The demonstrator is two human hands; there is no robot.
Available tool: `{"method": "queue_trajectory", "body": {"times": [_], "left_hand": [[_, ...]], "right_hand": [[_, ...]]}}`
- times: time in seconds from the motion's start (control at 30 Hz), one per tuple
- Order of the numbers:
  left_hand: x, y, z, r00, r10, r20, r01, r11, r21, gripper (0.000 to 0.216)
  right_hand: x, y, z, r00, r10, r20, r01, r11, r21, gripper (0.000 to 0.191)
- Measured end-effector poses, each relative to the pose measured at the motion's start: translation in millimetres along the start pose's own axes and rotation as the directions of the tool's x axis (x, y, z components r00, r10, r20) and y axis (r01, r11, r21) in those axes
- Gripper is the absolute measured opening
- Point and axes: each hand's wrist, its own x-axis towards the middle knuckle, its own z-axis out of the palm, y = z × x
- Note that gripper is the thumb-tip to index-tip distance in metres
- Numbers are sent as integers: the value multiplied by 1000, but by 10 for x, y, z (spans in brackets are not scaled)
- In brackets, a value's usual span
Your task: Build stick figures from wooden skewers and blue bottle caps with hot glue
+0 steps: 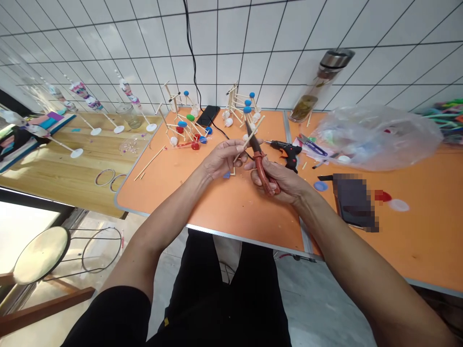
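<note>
Left hand: the left hand point(223, 160), at the middle of the frame, pinches a wooden stick point(258, 127) between thumb and fingers.
Right hand: the right hand point(281, 177), just right of centre, is curled around the handles of a red-handled tool point(259, 157).
Stick and tool: both are held above the orange table point(217, 207) near the frame's centre, the stick slanting up to the right across the dark tip (whether between the blades, I cannot tell).
Stick frames: two assemblies with coloured caps, a left frame point(183, 124) and a right frame point(248, 102), stand in the upper middle, beyond the hands.
Phone: a black phone point(209, 116) lies between them.
Glue gun: a black-and-orange glue gun point(288, 152) lies just beyond the right hand.
Right side: a clear plastic bag point(383, 140) lies in the right of the frame, a dark pouch point(352, 200) below it.
Bottle: a capped bottle point(311, 91) stands at upper right.
</note>
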Motion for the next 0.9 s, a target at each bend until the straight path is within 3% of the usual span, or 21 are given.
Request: {"method": "queue_trajectory", "body": {"times": [0.07,0.17,0.23,0.3,0.37,0.47,0.63,0.73,0.9], "left_hand": [[-3,-3,19,1000,-18,-6,19,1000,12,38],[7,13,27,995,-6,-98,10,999,37,33],[17,20,24,988,9,-152,4,996,88,32],[26,23,25,986,18,-168,4,992,127,31],[36,34,32,985,22,-170,2,990,138,28],[59,79,27,967,57,-249,-32,994,104,21],[82,169,-23,896,52,-442,-31,998,55,19],[76,203,-26,887,45,-459,-25,998,49,22],[82,255,-22,864,43,-501,-44,999,9,21]], "right_hand": [[3,2,18,999,30,12,-31,999,21,72],[24,31,47,994,-41,-101,34,997,-67,74],[44,67,68,968,-154,-197,90,950,-300,68],[63,107,81,921,-284,-265,91,821,-563,56],[72,138,77,901,-328,-283,79,767,-637,45],[52,141,44,933,-239,-270,86,875,-476,49],[4,74,26,946,-213,-244,106,915,-388,61],[-1,47,43,970,-160,-184,110,960,-256,61],[-9,20,14,980,-124,-154,96,980,-177,61]]}}
